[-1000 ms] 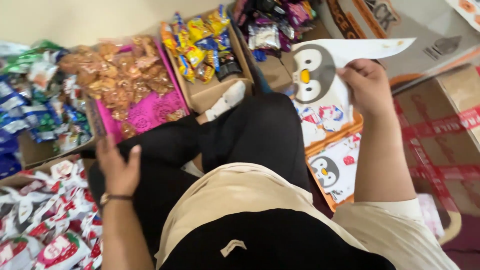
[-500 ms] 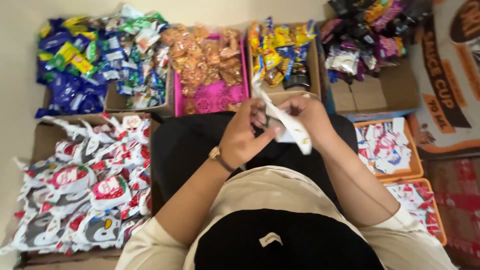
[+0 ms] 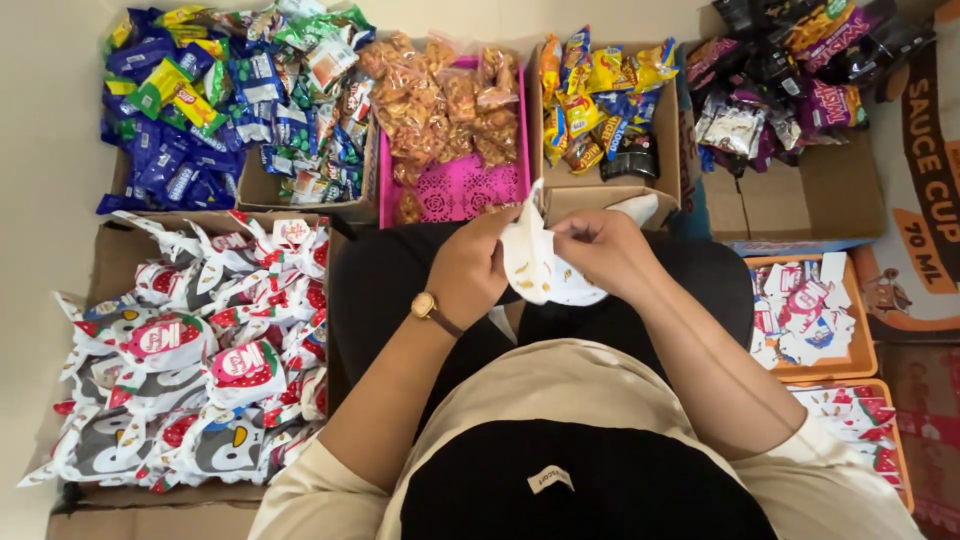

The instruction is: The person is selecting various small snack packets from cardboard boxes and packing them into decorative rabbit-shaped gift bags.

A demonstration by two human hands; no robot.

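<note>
Both hands hold a white plastic treat bag (image 3: 535,262) in front of my chest, above my lap. My left hand (image 3: 470,268), with a gold wristwatch, grips the bag's left edge. My right hand (image 3: 600,255) pinches its right side near the top. The bag is crumpled and partly hidden by my fingers. Just beyond my hands stand a pink basket (image 3: 462,190) of orange snack packs and a cardboard box (image 3: 605,110) of yellow and blue snack packets.
A cardboard tray (image 3: 190,350) of filled penguin-print bags lies at my left. Blue and green candy packs (image 3: 230,100) fill a box at far left. Dark purple packets (image 3: 790,70) sit far right. Orange trays (image 3: 815,315) of flat bags lie at my right.
A second ago my right hand held a flat penguin bag out to the right and my left hand rested on my knee. Now both hands hold the bag at centre.
</note>
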